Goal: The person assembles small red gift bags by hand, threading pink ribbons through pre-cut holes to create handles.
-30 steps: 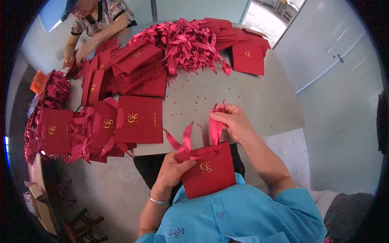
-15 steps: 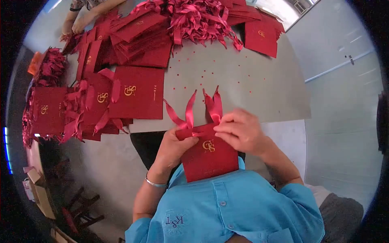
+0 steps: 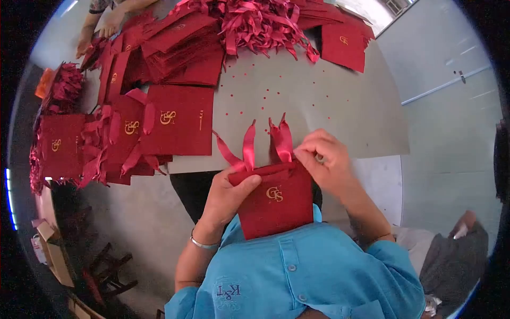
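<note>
A small dark red paper bag (image 3: 273,212) with a gold monogram rests upright against my blue shirt. My left hand (image 3: 226,194) grips its upper left corner, with the thumb across the front and the other fingers behind. Pink satin ribbon ends (image 3: 248,146) rise from the left of the bag's top edge, and a second pair of ribbon ends (image 3: 283,141) stands up on the right. My right hand (image 3: 326,162) is at the upper right corner, thumb and forefinger pinched together beside the right ribbon. Whatever is between those fingertips is too small to make out.
Finished-looking red bags with ribbons (image 3: 127,127) lie at the left of the grey table (image 3: 366,117). Behind them are stacked bags (image 3: 180,48) and a heap of pink ribbons (image 3: 260,26). Small red dots are scattered over the tabletop. Another person's hand (image 3: 109,24) is at the far left.
My right hand has shifted from the bag's front top edge to its upper right corner. My left thumb lies flatter on the front. A hand or limb has appeared at the lower right.
</note>
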A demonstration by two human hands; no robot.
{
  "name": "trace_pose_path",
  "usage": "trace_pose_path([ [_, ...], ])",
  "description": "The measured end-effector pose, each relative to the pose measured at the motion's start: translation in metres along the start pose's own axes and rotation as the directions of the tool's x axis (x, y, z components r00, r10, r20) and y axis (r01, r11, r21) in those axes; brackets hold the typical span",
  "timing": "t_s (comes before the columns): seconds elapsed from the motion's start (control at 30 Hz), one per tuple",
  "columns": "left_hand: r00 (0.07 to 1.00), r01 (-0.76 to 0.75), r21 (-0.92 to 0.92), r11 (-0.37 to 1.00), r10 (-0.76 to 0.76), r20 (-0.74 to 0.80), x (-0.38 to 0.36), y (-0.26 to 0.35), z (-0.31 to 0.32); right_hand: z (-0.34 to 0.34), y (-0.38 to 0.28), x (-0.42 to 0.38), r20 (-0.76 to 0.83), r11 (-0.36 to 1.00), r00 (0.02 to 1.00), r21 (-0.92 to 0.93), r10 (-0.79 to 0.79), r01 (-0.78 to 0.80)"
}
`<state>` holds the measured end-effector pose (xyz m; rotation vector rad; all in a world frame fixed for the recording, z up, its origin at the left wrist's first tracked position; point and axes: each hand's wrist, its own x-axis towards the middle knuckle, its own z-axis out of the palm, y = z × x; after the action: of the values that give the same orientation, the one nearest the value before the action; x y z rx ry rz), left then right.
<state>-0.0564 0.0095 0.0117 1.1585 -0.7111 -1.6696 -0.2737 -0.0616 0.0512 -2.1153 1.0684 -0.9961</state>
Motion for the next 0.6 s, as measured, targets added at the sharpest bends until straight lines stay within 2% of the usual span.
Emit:
trace_pose_path([
  [0.03,1.0,0.003,0.0,1.0,-0.003,0.006,-0.001,0.001,0.001,-0.004,0.0,0.001,0.06,0.978,0.98,0.08,0.188,-0.192],
  [0.07,1.0,-0.024,0.08,0.996,0.023,0.008,-0.003,0.003,0.002,-0.007,0.003,0.002,0.055,0.978,0.98,0.077,0.192,-0.196],
  [0.1,0.999,-0.053,0.16,0.986,0.052,0.012,-0.003,0.005,0.003,-0.009,0.006,0.005,0.132,0.991,0.982,0.009,0.133,-0.135],
  [0.13,0.999,-0.053,0.16,0.986,0.051,0.017,-0.004,0.005,0.004,-0.011,0.008,0.007,0.213,0.996,0.974,-0.055,0.077,-0.066],
  [0.17,0.998,-0.058,0.136,0.989,0.056,0.018,-0.004,0.006,0.006,-0.011,0.008,0.009,0.211,0.996,0.974,-0.058,0.078,-0.067],
  [0.23,0.998,-0.064,0.111,0.992,0.062,0.02,-0.004,0.006,0.008,-0.009,0.006,0.013,0.197,0.99,0.972,0.038,0.127,-0.137],
  [0.37,0.995,-0.095,0.188,0.977,0.09,0.034,-0.003,0.004,0.007,-0.007,0.004,0.019,0.24,0.983,0.954,-0.049,0.182,-0.175],
  [0.43,0.996,-0.089,0.21,0.974,0.083,0.037,-0.004,0.005,0.007,-0.005,0.005,0.02,0.306,0.929,0.884,-0.001,0.353,-0.371],
  [0.5,0.989,-0.146,0.242,0.959,0.139,0.046,-0.004,0.009,0.008,-0.001,0.005,0.02,0.282,0.912,0.873,-0.012,0.398,-0.411],
  [0.6,0.994,-0.106,0.252,0.962,0.102,0.03,-0.003,0.005,0.006,0.007,0.012,0.017,0.222,0.886,0.862,-0.019,0.456,-0.464],
])
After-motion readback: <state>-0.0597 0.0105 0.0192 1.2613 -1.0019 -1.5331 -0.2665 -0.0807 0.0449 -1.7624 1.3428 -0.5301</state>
